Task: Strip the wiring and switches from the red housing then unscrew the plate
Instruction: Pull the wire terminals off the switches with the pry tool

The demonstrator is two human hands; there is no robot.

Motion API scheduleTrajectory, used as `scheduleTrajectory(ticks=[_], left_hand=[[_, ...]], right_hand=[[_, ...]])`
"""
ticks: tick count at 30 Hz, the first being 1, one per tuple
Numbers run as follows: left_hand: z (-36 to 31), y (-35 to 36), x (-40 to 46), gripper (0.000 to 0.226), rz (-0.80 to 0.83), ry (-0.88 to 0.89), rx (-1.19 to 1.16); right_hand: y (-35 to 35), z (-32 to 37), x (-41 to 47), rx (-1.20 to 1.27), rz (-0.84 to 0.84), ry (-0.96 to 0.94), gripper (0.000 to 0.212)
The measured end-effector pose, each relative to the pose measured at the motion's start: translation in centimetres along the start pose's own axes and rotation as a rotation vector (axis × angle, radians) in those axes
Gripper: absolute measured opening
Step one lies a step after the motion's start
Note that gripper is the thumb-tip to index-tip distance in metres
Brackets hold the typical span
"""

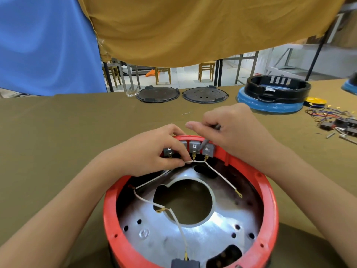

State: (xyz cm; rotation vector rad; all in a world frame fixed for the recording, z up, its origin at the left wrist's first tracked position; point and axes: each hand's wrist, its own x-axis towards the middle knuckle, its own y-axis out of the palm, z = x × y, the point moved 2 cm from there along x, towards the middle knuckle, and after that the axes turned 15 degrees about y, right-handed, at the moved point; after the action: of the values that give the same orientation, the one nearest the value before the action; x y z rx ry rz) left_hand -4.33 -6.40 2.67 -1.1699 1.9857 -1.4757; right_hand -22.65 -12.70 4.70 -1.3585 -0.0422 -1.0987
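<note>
The round red housing lies open side up in front of me, with a shiny metal plate inside it that has a large round hole. Several grey switches sit in a row on the far inner wall. White wires run from their terminals across the plate. My left hand pinches a white wire just below the middle switch. My right hand grips a thin grey tool whose tip rests between two switches. A dark connector block sits at the near rim.
The olive-covered table holds two dark round lids at the back, a black ring on a blue base at the right, and a pile of loose wires and switches at the far right. Cloth hangs overhead.
</note>
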Motion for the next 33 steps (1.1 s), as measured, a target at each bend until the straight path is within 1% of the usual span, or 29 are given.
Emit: scheduleTrajectory(ticks=[2, 3, 5, 7, 8, 11, 13, 15, 17, 20, 23, 27, 33], left_hand=[[0.1, 0.0, 0.0, 0.014, 0.000, 0.001, 0.010], [0.0, 0.0, 0.0, 0.014, 0.000, 0.004, 0.012], [0.0, 0.0, 0.0, 0.015, -0.003, 0.010, 0.007], [0.0, 0.0, 0.0, 0.015, -0.004, 0.013, 0.005], [0.0, -0.1, 0.0, 0.015, -0.003, 0.013, 0.008], [0.1, 0.0, 0.0, 0.015, -0.002, 0.006, 0.017], [0.1, 0.0, -0.1, 0.015, -0.001, 0.010, 0.011], [0.2, 0.1, -0.1, 0.015, 0.003, 0.007, 0.016], [0.2, 0.0, -0.1, 0.016, 0.007, 0.004, 0.023], [0.3, 0.0, 0.0, 0.016, 0.008, -0.001, 0.029], [0.2, 0.0, -0.1, 0.016, 0.011, 0.002, 0.033], [0.1, 0.0, 0.0, 0.016, 0.009, 0.001, 0.027], [-0.2, 0.0, 0.1, 0.014, 0.007, -0.008, -0.003]], right_hand=[[0.0, 0.5, -0.1, -0.099, 0.006, -0.115, 0.050], [0.1, 0.7, 0.0, -0.140, 0.039, -0.159, 0.050], [0.6, 1.0, 0.3, -0.205, 0.148, -0.169, 0.051], [0.7, 1.0, 0.5, -0.215, 0.189, -0.136, 0.051], [0.6, 0.9, 0.4, -0.189, 0.163, -0.131, 0.051], [0.0, 0.6, -0.1, -0.062, -0.010, -0.112, 0.049], [-0.1, 0.7, -0.3, -0.041, -0.075, -0.100, 0.047], [-0.2, 0.8, -0.2, -0.058, -0.065, -0.105, 0.049], [-0.1, 0.8, -0.1, -0.074, -0.007, -0.113, 0.056], [0.1, 0.5, 0.1, -0.054, 0.082, -0.071, 0.061], [0.1, 0.0, 0.3, 0.051, 0.110, 0.034, 0.061], [0.3, -0.5, 0.5, 0.176, 0.102, 0.129, 0.053], [0.9, -0.8, 1.1, 0.200, 0.049, 0.201, 0.059]])
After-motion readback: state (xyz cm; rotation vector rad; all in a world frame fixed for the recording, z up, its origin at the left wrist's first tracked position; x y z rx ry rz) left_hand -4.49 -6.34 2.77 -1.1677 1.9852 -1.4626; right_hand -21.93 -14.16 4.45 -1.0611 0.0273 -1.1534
